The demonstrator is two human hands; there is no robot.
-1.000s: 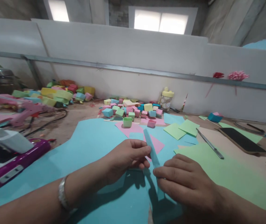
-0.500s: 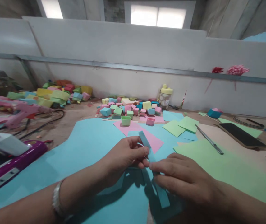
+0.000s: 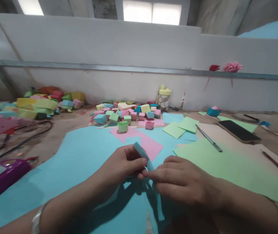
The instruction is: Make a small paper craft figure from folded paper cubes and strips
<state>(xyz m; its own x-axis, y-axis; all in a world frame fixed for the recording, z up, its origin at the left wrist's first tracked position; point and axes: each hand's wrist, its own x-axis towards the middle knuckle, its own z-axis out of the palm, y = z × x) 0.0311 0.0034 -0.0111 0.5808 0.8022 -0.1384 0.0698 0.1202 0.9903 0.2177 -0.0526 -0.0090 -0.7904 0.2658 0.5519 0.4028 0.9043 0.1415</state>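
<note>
A narrow folded strip of blue paper (image 3: 141, 151) runs between both hands, above a large blue sheet (image 3: 85, 146). My left hand (image 3: 126, 162) pinches it near its upper end, thumb on the near face. My right hand (image 3: 178, 178) grips the strip lower down, its fingertips close to the left fingers. The strip's lower end (image 3: 160, 208) hangs below the right fingers, and its middle is partly covered by them. Just beyond the hands lies a pink paper piece (image 3: 152, 146). A small green paper box (image 3: 122, 126) and a pink paper box (image 3: 149, 125) stand behind it.
Several small paper boxes (image 3: 126, 113) are heaped by the wall, with larger ones (image 3: 44, 104) at left. A yellow-lidded jar (image 3: 164, 99) stands behind. Right are green sheets (image 3: 226, 165), a utility knife (image 3: 209, 138), a phone (image 3: 238, 131) and a pencil (image 3: 277, 165). A pink glue gun (image 3: 0, 125) and purple power strip (image 3: 12, 172) lie left.
The view has turned to the right, so things sit further left. The strip's lower end now looks narrower and bent. Both hands keep hold of it, the right fingertips slightly nearer the left.
</note>
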